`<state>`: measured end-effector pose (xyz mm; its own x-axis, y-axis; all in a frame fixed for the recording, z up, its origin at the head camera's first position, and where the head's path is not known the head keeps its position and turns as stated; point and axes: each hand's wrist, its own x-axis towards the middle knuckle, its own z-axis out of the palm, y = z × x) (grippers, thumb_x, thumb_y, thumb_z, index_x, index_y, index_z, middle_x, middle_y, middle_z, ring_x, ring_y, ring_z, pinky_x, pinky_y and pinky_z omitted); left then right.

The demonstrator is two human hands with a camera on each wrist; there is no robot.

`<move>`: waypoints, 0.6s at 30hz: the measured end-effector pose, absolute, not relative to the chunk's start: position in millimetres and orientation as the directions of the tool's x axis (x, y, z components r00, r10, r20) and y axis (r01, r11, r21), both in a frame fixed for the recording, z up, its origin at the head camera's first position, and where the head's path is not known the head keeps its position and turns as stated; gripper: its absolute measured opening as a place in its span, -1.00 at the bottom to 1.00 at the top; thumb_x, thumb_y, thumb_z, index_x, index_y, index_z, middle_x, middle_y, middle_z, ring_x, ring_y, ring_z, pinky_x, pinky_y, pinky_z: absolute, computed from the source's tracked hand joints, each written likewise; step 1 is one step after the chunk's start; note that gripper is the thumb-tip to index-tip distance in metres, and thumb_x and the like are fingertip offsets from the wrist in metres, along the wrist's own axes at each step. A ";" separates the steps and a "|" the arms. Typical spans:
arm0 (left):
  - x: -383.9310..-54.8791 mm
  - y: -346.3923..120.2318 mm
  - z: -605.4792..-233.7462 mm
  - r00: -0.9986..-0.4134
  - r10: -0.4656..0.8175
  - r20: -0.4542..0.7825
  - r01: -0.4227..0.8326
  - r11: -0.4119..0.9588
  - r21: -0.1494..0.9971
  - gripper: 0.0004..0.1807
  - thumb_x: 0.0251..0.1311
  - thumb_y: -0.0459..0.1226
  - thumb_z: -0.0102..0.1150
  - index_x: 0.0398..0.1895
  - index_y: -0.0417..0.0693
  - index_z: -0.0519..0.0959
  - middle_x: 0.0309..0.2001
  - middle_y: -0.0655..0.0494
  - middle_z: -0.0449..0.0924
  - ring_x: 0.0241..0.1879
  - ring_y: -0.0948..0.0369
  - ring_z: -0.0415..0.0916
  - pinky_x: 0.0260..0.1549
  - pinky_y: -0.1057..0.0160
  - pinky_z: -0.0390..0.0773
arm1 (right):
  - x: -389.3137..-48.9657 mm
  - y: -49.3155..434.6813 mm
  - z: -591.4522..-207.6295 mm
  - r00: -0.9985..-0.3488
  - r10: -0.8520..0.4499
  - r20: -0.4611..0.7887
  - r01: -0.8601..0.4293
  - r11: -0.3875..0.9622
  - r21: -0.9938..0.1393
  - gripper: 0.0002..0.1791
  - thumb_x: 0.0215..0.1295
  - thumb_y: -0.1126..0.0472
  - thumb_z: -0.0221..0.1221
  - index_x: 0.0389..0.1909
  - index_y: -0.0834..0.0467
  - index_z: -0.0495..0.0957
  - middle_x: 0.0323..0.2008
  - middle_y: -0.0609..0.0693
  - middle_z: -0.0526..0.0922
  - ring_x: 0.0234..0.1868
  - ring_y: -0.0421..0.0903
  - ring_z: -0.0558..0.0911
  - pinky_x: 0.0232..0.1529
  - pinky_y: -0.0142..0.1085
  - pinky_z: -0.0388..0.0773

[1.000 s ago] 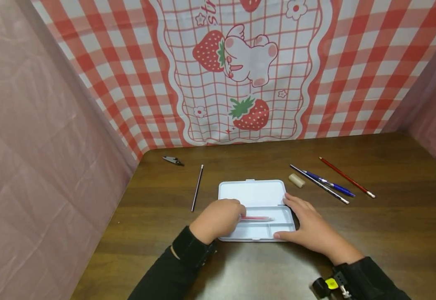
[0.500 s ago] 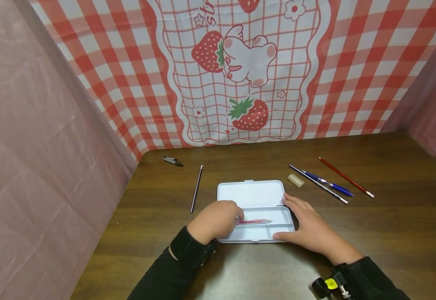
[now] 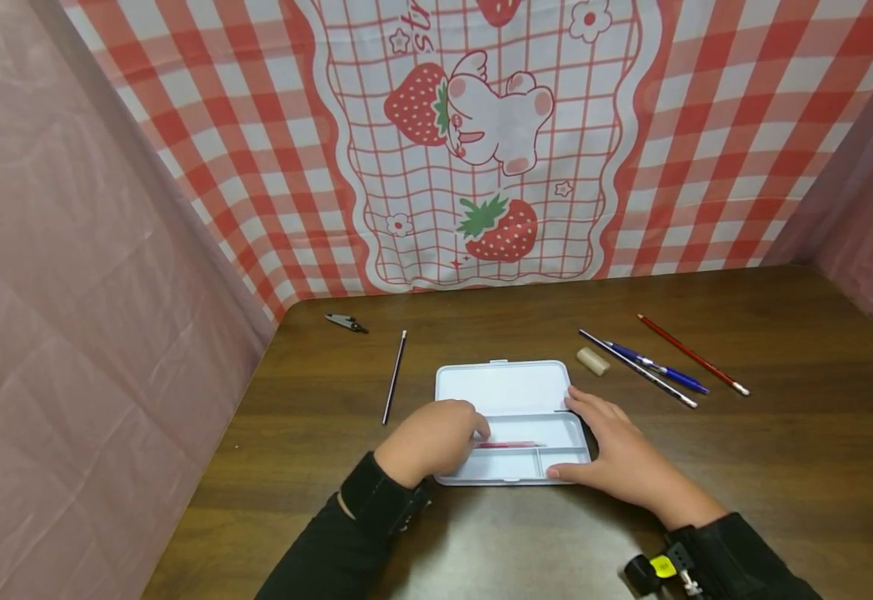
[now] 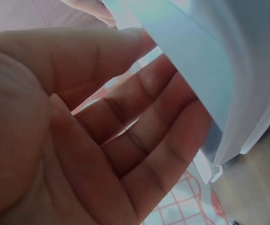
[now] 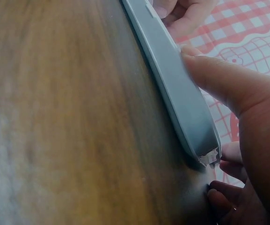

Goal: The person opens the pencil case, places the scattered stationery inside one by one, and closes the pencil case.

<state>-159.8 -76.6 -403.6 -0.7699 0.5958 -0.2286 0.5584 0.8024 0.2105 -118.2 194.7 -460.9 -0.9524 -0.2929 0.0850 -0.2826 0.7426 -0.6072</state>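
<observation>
A white pencil case [image 3: 502, 388] lies unfolded on the table, its lid at the back and its divided tray towards me. My left hand [image 3: 432, 440] reaches into the tray's left end, fingers loosely bent. In the left wrist view the case wall [image 4: 191, 61] hides its fingertips. A thin pink pencil [image 3: 507, 445] lies in the tray along the divider, its left end hidden by that hand. My right hand [image 3: 624, 458] grips the case's right end, thumb on the front rim and fingers at the far right side; the right wrist view shows the thumb [image 5: 214, 77] on the rim.
Right of the case lie a beige eraser [image 3: 593, 361], a patterned pencil [image 3: 639, 369], a blue pen [image 3: 661, 368] and a red pencil [image 3: 691, 354]. To the left are a dark pencil [image 3: 395, 377] and a grey compass [image 3: 346, 322]. A checked cloth [image 3: 256, 125] hangs behind.
The pink pencil has come down from the left hand's fingers and now lies lower, against the divider. The left hand has shifted slightly left and down; the right hand keeps its place.
</observation>
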 end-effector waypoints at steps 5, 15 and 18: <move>-166.3 -82.9 -401.3 -0.802 0.581 -0.141 0.551 0.810 0.201 -0.75 0.42 -0.27 0.22 0.09 0.05 0.73 -0.02 0.20 0.70 -0.17 0.27 0.52 0.01 0.21 0.57 | -118.5 195.1 -460.6 -0.953 -0.290 0.087 -0.282 0.746 -0.603 0.21 -0.04 -0.38 0.49 0.45 0.34 0.31 0.52 0.25 0.23 0.46 0.31 0.19 0.32 0.33 0.22; -184.9 -110.7 -395.1 -0.919 0.389 0.061 0.393 0.894 0.216 -0.77 0.36 -0.17 0.30 0.00 -0.02 0.71 -0.20 0.14 0.63 -0.28 0.23 0.53 -0.22 0.16 0.59 | -118.7 194.9 -461.8 -0.953 -0.290 0.081 -0.279 0.749 -0.601 0.22 -0.04 -0.39 0.48 0.46 0.34 0.31 0.52 0.24 0.23 0.46 0.31 0.19 0.32 0.33 0.23; -190.8 -123.3 -393.6 -0.945 0.316 0.084 0.327 0.914 0.242 -0.78 0.35 -0.17 0.32 -0.02 -0.03 0.69 -0.20 0.13 0.61 -0.30 0.20 0.49 -0.23 0.15 0.58 | -118.7 195.3 -462.0 -0.954 -0.289 0.079 -0.277 0.750 -0.601 0.22 -0.04 -0.39 0.48 0.46 0.34 0.31 0.52 0.24 0.23 0.46 0.31 0.19 0.32 0.33 0.23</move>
